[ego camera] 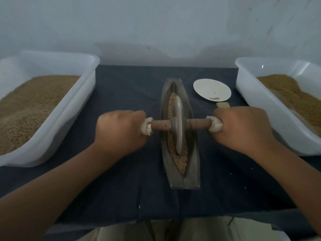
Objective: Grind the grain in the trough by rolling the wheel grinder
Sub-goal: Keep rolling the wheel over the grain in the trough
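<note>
Both hands clenched on axle handles, left hand (119, 131), right hand (243, 129), wheel grinder (177, 126) upright in grain-filled trough (191, 171), bench (130, 94) underneath

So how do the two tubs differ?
In the left tub grain covers the whole floor; in the right tub it sits in a smaller heap, leaving white plastic bare along the inner side. The left tub's grain looks paler, the right tub's browner. Both are white plastic, flanking the trough.
</note>
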Demonstrator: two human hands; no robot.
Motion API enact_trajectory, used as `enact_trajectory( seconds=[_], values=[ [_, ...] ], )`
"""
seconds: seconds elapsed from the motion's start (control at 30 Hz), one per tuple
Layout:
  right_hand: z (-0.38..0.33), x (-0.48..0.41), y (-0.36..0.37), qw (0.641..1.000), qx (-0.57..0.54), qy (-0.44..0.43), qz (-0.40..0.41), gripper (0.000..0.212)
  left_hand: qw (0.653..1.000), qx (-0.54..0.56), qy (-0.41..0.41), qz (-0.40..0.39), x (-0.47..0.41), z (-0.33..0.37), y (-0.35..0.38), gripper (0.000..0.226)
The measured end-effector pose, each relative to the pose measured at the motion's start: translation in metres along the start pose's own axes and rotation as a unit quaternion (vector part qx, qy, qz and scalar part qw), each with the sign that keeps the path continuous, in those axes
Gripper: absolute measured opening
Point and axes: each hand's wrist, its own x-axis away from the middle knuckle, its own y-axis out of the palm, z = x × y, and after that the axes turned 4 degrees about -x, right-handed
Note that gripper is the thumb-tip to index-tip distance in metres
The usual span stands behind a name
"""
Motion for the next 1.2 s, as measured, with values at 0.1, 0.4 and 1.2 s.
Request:
enact_trajectory(
  seconds=[0.1,0.4,1.2],
  values=[
    [0.001,-0.042,0.018,0.999,0.021,0.029,0.0,0.045,0.998,-0.007,-0.049,-0.025,-0.033,-0.001,0.018,0.045],
    [0.001,-0.039,0.024,0.997,0.013,0.067,-0.032,0.044,0.997,-0.031,-0.037,-0.066,-0.047,-0.001,0.017,0.044],
    [0.004,0.006,-0.002,0.999,-0.043,-0.009,-0.026,0.043,0.998,-0.026,0.025,-0.054,-0.001,0.003,-0.02,0.036]
  ],
)
